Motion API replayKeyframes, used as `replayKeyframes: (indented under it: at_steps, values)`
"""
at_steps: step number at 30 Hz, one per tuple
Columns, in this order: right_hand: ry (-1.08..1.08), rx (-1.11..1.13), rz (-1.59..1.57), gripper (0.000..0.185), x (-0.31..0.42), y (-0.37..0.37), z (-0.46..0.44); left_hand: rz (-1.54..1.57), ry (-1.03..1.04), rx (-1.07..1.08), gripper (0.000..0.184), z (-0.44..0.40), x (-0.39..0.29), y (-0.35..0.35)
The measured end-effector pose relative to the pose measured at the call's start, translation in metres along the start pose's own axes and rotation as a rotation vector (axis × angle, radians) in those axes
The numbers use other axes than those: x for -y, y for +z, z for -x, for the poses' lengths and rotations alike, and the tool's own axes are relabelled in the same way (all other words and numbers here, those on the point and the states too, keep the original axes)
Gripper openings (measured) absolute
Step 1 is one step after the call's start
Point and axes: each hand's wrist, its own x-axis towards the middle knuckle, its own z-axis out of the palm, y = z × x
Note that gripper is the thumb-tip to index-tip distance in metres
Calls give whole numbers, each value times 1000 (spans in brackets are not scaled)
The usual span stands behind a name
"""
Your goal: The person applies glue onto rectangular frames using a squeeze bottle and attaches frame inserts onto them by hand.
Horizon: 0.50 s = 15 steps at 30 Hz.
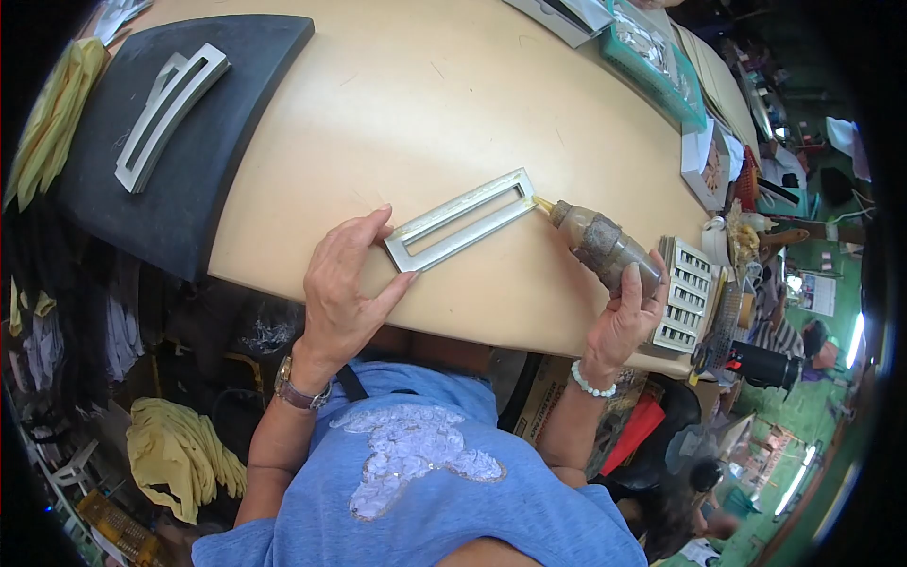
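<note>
A flat, pale rectangular frame [453, 248] with a long slot lies at a slant on the tan table. My left hand [347, 274] is closed around its near left end, thumb on one side and fingers on the other. In my right hand [625, 326] is a brownish squeeze bottle [597, 244] wrapped with tape around its middle. The bottle tilts so that its yellow nozzle points at the right end of the frame, at or very near its edge. Whether anything flows from the tip is too small to tell.
Several similar slotted frames [172, 118] are piled on a black board [203, 156] at the left. Right of the bottle stands a rack of slotted pieces [684, 298]. A teal basket [652, 61] sits at the far right, near an open box [709, 165]. The table's edge [453, 326] runs before my body.
</note>
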Motion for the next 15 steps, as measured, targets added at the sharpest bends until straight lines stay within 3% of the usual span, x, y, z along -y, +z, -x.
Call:
replayKeyframes:
  at_steps: [15]
  values:
    - [47,10,-30,40,-3,2,-2,-1,-25,33,69,0,0,-2]
